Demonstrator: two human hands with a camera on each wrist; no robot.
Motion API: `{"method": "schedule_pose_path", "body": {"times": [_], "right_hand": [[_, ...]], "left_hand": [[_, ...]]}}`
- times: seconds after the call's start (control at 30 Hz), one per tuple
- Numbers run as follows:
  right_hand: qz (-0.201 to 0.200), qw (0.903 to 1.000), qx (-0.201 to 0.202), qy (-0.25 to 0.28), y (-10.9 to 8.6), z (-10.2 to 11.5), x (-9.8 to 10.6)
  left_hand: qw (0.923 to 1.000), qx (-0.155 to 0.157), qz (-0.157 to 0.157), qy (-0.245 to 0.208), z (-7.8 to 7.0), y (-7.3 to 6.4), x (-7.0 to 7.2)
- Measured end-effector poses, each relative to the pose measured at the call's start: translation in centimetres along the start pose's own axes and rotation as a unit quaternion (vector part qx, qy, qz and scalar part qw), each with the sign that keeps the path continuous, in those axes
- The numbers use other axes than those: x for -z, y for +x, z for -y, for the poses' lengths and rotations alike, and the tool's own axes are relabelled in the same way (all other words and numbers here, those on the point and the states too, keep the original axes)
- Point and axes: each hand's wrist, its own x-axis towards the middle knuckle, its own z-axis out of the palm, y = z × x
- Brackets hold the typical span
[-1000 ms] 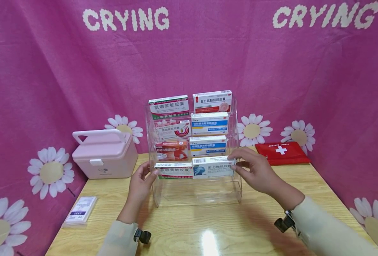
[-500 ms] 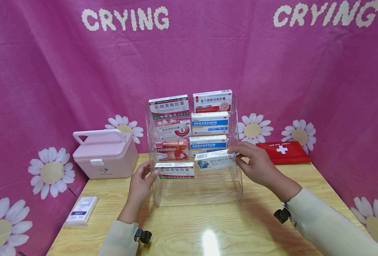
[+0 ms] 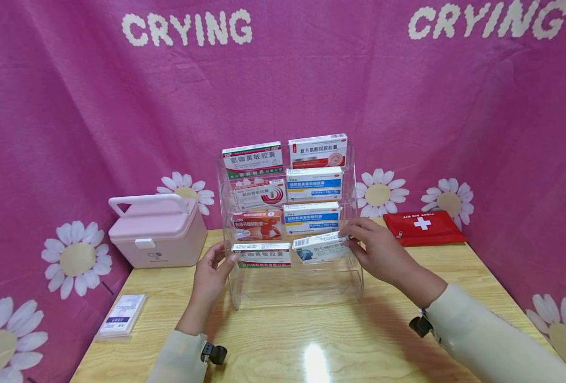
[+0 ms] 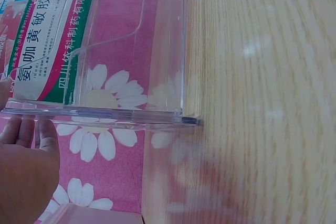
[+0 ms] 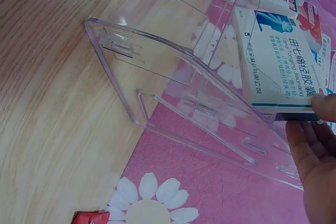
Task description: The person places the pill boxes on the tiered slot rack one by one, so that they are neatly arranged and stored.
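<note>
A clear acrylic display rack (image 3: 292, 287) with stepped tiers stands on the table, medicine boxes in its rows. My left hand (image 3: 211, 268) holds the rack's left side, thumb in front and fingers outside, beside a white, red and green medicine box (image 3: 264, 256) in the lowest filled row. With its thumb and fingers my right hand (image 3: 376, 247) pinches the right end of a white medicine box (image 5: 278, 61) bearing a blue figure. That box tilts slightly at the right of the same row, its left end lower. In the head view, my fingers cover its right end.
Further boxes, including an orange one (image 3: 257, 226) and a blue-and-white one (image 3: 311, 219), fill the upper tiers. A pink lidded case (image 3: 158, 234) stands left. A red first aid pouch (image 3: 424, 230) lies right. Flat white packets (image 3: 120, 315) lie near the table's left edge.
My right hand lifted the white box from its place in the row and tilted it, then lowered it back toward the tier. The left hand stays on the rack.
</note>
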Motion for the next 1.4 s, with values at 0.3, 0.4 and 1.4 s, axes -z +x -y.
{"method": "schedule_pose_path", "body": {"times": [0.3,0.4,1.4], "right_hand": [[0.024,0.9988,-0.004,-0.043,-0.2,0.1,-0.5],[0.038,0.9978,-0.002,-0.055,-0.4,0.1,-0.7],[-0.053,0.9958,-0.007,-0.074,-2.6,-3.5,0.4]], "left_hand": [[0.9996,-0.026,-0.005,0.006,0.1,0.0,0.2],[0.9999,-0.013,0.003,0.008,0.0,0.0,0.3],[0.9943,-0.036,0.010,0.100,0.2,0.2,0.9]]}}
